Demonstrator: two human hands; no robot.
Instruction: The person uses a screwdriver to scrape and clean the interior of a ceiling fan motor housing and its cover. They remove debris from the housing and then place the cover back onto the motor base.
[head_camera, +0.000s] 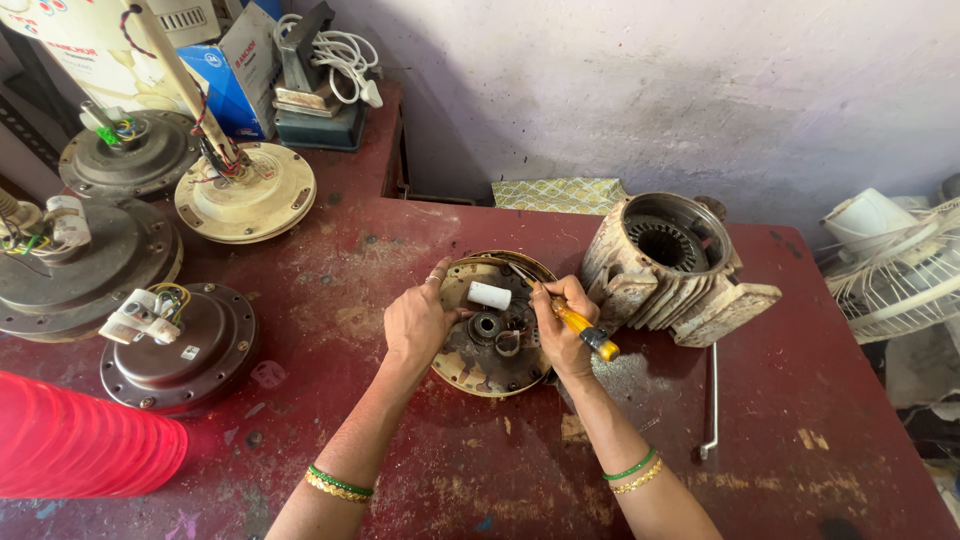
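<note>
My left hand (418, 322) steadies the open fan motor (492, 325) flat on the desk (480, 470); my right hand (562, 325) closes its grip round a yellow-handled screwdriver (585, 330), tip probably inside.

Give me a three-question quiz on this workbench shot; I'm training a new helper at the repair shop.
1. Which hand grips the yellow-handled screwdriver?
2. True or false: the white cylinder lies inside the open round motor housing.
3. What stands right of that housing: (a) a finned motor casing, (b) a kettle, (c) a drill?

Key: 1. The right hand, while the left hand steadies the housing's rim. 2. True. 3. (a).
</note>
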